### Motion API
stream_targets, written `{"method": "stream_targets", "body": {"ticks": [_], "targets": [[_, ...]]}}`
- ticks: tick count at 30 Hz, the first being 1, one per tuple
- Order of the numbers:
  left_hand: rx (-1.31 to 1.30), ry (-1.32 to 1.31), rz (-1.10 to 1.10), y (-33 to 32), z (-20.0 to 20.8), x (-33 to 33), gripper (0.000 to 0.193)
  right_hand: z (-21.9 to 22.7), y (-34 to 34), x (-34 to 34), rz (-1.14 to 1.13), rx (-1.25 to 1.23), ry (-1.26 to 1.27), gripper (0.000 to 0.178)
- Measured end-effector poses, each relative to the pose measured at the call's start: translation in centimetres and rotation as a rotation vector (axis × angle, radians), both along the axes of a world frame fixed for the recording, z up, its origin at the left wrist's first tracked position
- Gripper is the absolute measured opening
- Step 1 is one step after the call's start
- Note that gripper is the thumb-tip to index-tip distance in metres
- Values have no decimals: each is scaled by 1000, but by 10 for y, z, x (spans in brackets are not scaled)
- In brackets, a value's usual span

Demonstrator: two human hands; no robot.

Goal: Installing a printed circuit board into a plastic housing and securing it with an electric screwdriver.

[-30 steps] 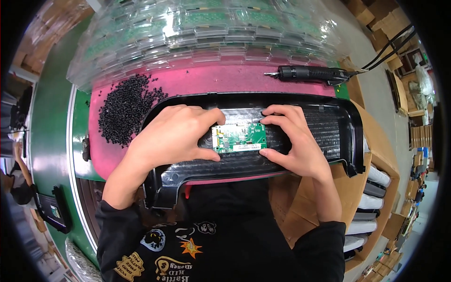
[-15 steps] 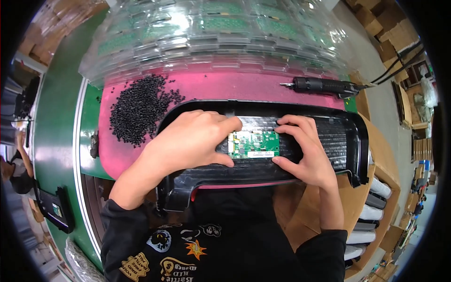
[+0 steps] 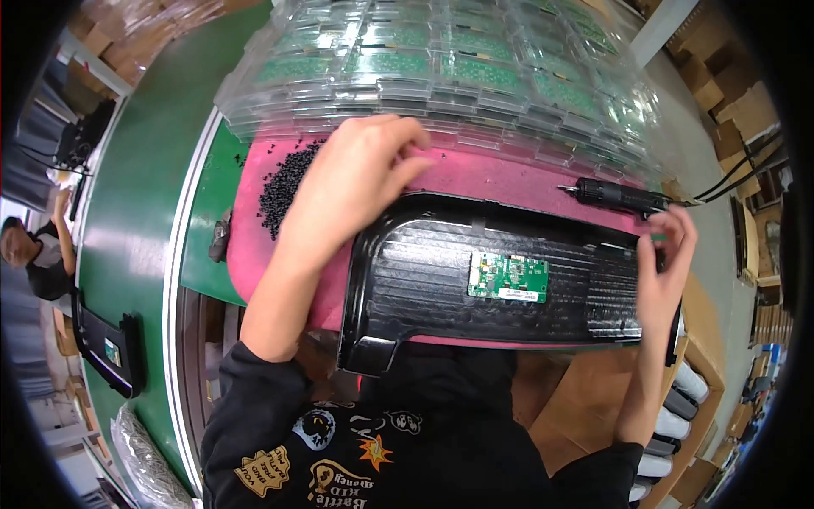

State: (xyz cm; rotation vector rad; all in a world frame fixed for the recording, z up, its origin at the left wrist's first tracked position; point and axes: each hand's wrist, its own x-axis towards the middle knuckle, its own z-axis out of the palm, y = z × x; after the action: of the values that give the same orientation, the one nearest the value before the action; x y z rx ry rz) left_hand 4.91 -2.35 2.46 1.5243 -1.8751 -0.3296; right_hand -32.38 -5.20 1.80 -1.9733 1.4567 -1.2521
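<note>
A small green circuit board [image 3: 509, 277] lies in a black plastic housing [image 3: 424, 293], set on a pink mat [image 3: 483, 170]. My left hand [image 3: 356, 174] is raised above the housing's far left corner, beside a pile of small black screws [image 3: 284, 182] that it partly covers. Its thumb and forefinger are apart, with nothing seen between them. Over the housing's right end is my right hand [image 3: 668, 259], fingers bent and thumb apart, holding nothing that I can see. Just beyond its fingertips lies a black electric screwdriver [image 3: 615, 195], its bit pointing left.
Stacked clear plastic trays [image 3: 458, 76] with green boards stand at the mat's far side. At right is a cardboard box [image 3: 585, 399] with wrapped parts. On the green bench [image 3: 136, 212] at left sits another black housing [image 3: 106, 343], near another person [image 3: 42, 254].
Both my hands have come off the circuit board: the left moved up toward the screws, the right moved right toward the screwdriver. The view has shifted, and the board stays in the housing.
</note>
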Motion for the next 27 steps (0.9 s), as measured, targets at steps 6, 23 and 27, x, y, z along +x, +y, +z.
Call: {"method": "stream_targets", "body": {"ticks": [6, 23, 27], "targets": [[173, -169, -151, -7, -22, 32, 34, 22, -81, -81, -266, 423, 645, 33], [155, -91, 27, -7, -16, 15, 13, -7, -56, 71, 296, 191, -803, 23], [32, 91, 14, -2, -7, 7, 12, 18, -48, 92, 384, 43, -1131, 22]]}}
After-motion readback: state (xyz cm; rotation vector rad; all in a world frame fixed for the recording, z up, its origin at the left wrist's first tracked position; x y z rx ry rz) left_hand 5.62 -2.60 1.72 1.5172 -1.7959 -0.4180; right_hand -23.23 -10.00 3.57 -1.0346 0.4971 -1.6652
